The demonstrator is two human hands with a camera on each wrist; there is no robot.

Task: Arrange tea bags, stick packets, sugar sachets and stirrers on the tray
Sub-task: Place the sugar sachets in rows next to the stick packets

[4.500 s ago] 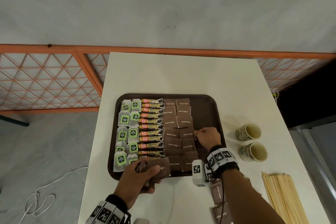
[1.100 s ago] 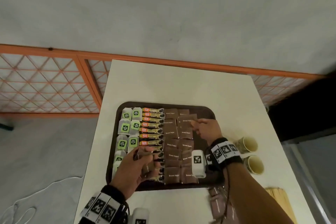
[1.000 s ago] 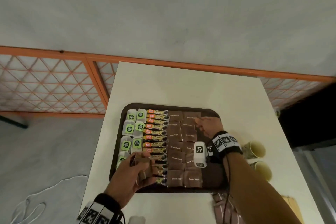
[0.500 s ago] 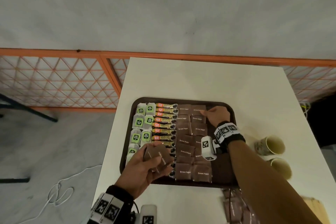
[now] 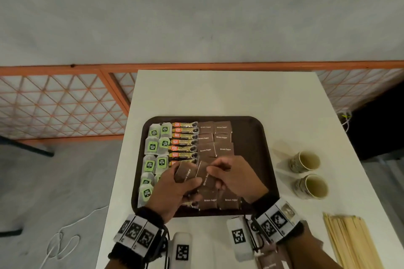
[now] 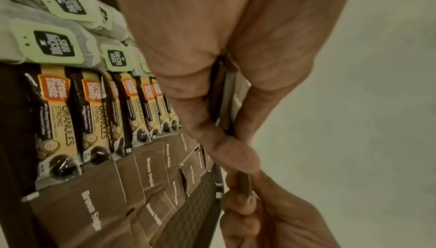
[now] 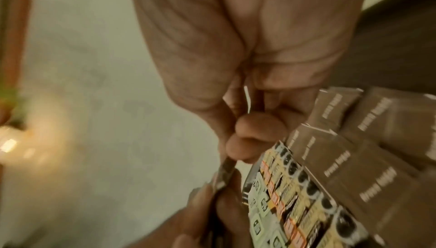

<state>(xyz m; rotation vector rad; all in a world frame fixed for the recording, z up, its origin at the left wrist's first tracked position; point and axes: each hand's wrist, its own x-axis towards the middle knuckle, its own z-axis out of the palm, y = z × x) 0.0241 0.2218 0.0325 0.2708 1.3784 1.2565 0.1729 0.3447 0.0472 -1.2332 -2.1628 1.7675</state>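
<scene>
Brown paper sugar sachets (image 5: 185, 176) sit fanned in my left hand (image 5: 175, 192) above the near half of the tray (image 5: 258, 137), thumb across their face and fingers curled behind the small stack. My right hand (image 5: 234, 179) closes thumb and forefinger on the edge of one sachet (image 5: 205, 178) and draws it from the fan; the left wrist view shows that pinch on a thin edge seen end-on.

I judge these sachets as almost weightless, thin and flat, with loose grains inside that shift. They bend easily and slide over one another, so a light pinch at an end seam, not the filled middle, should separate one without dragging its neighbour. Squeezing hard risks creasing or splitting the paper.

On the tray, more sugar sachets (image 5: 215, 137) already lie in two overlapping columns. Left of them runs a column of stick packets (image 5: 184, 140), and two columns of tea bags (image 5: 156, 148) with green tags line the left rim. The right strip of the tray is bare.

Beyond the tray, on the white table (image 5: 218, 94), two paper cups (image 5: 306, 161) stand to the right and the wooden stirrers (image 5: 349, 242) lie in a bundle at the near right corner, not yet placed. A few spare sachets (image 5: 271, 262) lie by my right wrist.
</scene>
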